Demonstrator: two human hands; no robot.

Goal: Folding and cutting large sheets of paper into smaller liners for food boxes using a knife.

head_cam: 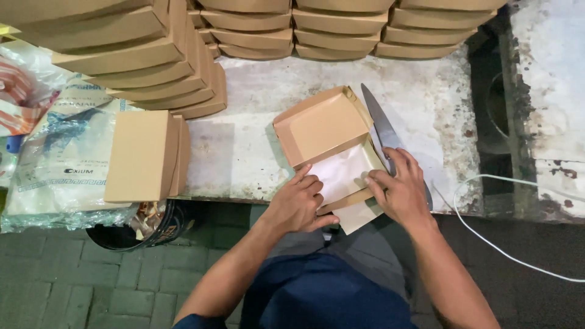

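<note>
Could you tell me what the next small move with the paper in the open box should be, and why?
Probably press the paper flat into the box. Both hands, left and right, already rest on the sheet, but its near edge hangs out over the front wall, so it does not look seated yet. The knife lies just beside the right hand: mind it.

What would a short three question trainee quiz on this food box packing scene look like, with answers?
1. True or false: the open box has its lid raised.
2. What lies right of the box: A knife, B spoon, C scissors?
3. Which hand rests on the white paper liner?

Key:
1. True.
2. A, the knife.
3. Both: left hand and right hand press it with fingers flat, grips open.
</note>
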